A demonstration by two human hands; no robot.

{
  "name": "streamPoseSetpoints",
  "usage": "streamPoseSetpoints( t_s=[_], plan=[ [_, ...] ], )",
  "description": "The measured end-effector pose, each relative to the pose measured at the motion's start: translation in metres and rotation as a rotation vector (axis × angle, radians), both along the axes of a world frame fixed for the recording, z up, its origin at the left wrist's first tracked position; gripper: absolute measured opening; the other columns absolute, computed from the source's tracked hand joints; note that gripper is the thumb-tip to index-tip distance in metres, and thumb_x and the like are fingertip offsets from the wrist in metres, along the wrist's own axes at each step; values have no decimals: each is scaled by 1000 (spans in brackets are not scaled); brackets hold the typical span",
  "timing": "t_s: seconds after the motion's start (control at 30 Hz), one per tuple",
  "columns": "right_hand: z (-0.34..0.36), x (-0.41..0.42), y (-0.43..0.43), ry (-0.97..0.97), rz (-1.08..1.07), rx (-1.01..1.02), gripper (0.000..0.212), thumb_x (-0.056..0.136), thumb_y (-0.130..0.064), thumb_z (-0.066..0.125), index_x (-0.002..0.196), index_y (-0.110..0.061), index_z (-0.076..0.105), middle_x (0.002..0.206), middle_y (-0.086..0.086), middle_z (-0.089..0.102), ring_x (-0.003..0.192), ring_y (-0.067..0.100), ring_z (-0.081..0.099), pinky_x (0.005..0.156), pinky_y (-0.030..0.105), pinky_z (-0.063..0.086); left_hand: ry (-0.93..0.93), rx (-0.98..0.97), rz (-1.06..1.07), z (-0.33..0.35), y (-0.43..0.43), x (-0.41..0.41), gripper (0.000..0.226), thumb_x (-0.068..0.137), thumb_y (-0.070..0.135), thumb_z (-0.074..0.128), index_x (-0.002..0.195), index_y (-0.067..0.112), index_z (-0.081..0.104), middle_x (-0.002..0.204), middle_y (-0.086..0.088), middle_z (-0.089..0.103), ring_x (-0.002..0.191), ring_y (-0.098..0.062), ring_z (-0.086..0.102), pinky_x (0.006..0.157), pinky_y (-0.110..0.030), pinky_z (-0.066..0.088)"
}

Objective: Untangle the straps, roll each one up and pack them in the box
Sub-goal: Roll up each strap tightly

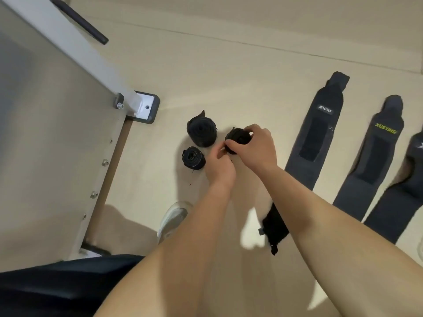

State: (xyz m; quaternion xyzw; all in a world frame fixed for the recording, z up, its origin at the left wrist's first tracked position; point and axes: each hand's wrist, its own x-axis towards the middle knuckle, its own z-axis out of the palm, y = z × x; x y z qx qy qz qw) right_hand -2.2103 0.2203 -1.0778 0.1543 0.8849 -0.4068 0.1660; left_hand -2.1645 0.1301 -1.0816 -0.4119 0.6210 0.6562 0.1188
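Right hand (pixel 254 145): fingers wrapped over the top of the strap in hand (pixel 238 136), clamped on the coil.
Left hand (pixel 219 165): close against the right, fingertips pinching the coil's near edge.
Strap in hand: a partly wound black coil held low over the floor (pixel 251 76). A loose tail (pixel 274 227) shows below the right forearm. The join is hidden, so I only judge that they are one strap.
Done rolls: larger roll (pixel 201 132) and smaller roll (pixel 193 157), side by side just left of the hands.
Waiting: three flat straps to the right, the first (pixel 315 131), the second (pixel 370 161) and the third (pixel 393 211), which is cut by the frame edge.
Box: not in view.
Risk, unwinding: if either grip eases, the coil may spring loose. The larger roll's end flap already stands up.
Risk, skew: the tail runs under the forearm and could drag or twist, so the wraps cone out.
Risk, knock: the left hand is near the smaller roll, and a nudge could set it rolling.
Edges: table (pixel 57 133) and its footplate (pixel 146 106) close the left side, with a shoe (pixel 174 217) near the left forearm.
Open room: bare floor beyond the hands and between the rolls and the first flat strap.
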Motion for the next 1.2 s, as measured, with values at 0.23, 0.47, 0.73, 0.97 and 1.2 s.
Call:
streamPoseSetpoints(
  t_s=[0.23,0.47,0.73,0.97,1.2],
  plan=[
    [-13,-10,-5,-81,10,-93,69,87,-57,69,141,-19,50,132,5,46,97,18,56,92,36,51,-14,47,47,-11,-10,-15,44,95,5,49,128,31,61,117,0,71,91,-21,69,79,-36,59],
    [1,40,54,-115,-130,-108,42,103,-37,53,139,-15,54,124,0,63,104,15,58,84,28,47,-144,-56,-77,4,13,19,28,99,11,46,116,21,65,89,1,66,74,-18,60,80,-37,57],
    [-8,124,139,-283,-495,55,39,100,-20,53,137,-10,47,124,9,60,103,24,60,87,37,54,-288,-374,-873,-7,70,72,26,100,26,59,125,21,58,114,2,58,106,-24,58,85,-29,44],
    [-30,141,131,-416,-485,20,32,93,-21,65,119,-10,49,109,9,60,90,23,62,60,28,47,-307,-439,-911,-22,103,88,38,98,28,63,129,13,48,118,-5,56,106,-28,59,93,-39,54],
    [-30,137,135,-505,-513,-65,26,91,-27,70,99,-8,53,88,6,58,74,20,58,53,28,43,-341,-356,-890,-26,108,85,27,96,33,62,90,7,63,86,-8,65,80,-26,62,68,-31,47]
  ],
)
